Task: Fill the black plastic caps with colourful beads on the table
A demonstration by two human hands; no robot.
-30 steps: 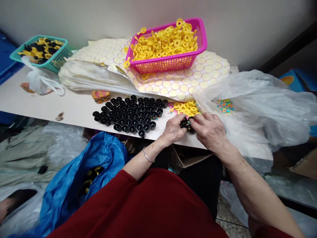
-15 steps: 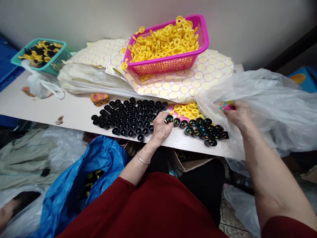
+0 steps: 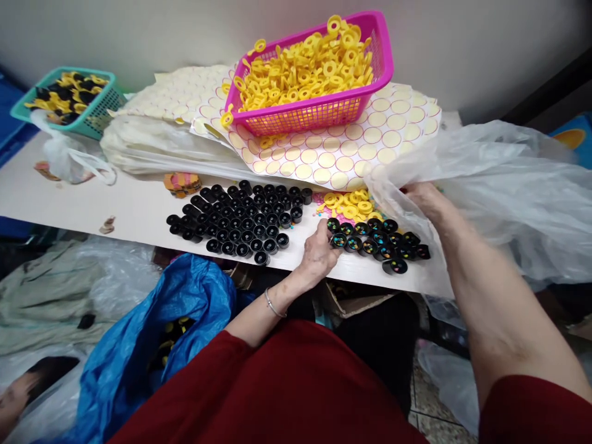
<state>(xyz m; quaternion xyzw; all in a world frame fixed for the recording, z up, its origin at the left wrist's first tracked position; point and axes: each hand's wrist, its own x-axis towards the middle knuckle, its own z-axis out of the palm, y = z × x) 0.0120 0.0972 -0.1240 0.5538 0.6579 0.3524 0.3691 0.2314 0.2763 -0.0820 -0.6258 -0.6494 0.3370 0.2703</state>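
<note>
My left hand (image 3: 320,248) rests at the table's front edge, its fingers curled against the left end of a cluster of black cups holding coloured beads (image 3: 379,242). To its left stands a larger block of empty black cups (image 3: 240,217). Behind the filled cups lies a small heap of yellow rings (image 3: 349,206). My right hand (image 3: 426,198) reaches into a clear plastic bag (image 3: 485,191) at the right; its fingers are hidden under the film.
A pink basket (image 3: 314,114) full of yellow rings sits on sheets of round stickers (image 3: 342,151) at the back. A teal basket (image 3: 95,117) stands at the far left. Below the table hang a blue bag (image 3: 152,333) and a cardboard box (image 3: 356,303).
Both hands parted from the black cups at the middle. The left slid left, then back to the filled cups. The right went into the plastic bag.
</note>
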